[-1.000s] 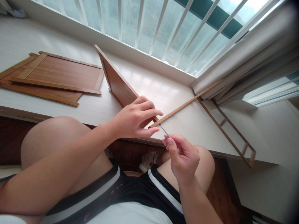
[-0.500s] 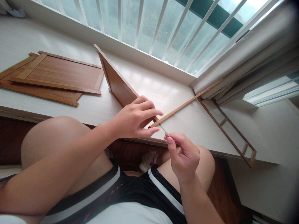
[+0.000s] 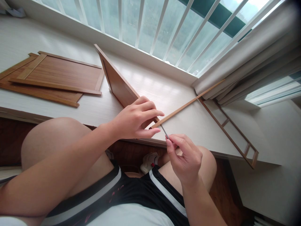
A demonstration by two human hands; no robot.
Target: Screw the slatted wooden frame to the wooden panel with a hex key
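A brown wooden panel (image 3: 121,86) stands tilted on the white ledge. My left hand (image 3: 137,119) is closed around its near corner, the thumb below and the fingers above. A long, narrow wooden strip (image 3: 180,110) meets the panel at that corner and slants up to the right. Between thumb and fingertips, my right hand (image 3: 185,157) pinches a thin grey metal rod, apparently a hex key (image 3: 164,131). The rod's far tip touches the strip's side near its lower end; its near end is hidden in my fingers.
Two framed wooden panels (image 3: 63,73) lie overlapping at the left of the white ledge (image 3: 91,108). A narrow ladder-like wooden frame (image 3: 229,133) rests at the right and overhangs the ledge edge. Behind are a barred window (image 3: 160,31) and a grey curtain (image 3: 237,58).
The fingers of my right hand have shifted slightly on the hex key, and the hand has rolled a little. My left hand, the panel and the strip stay in place.
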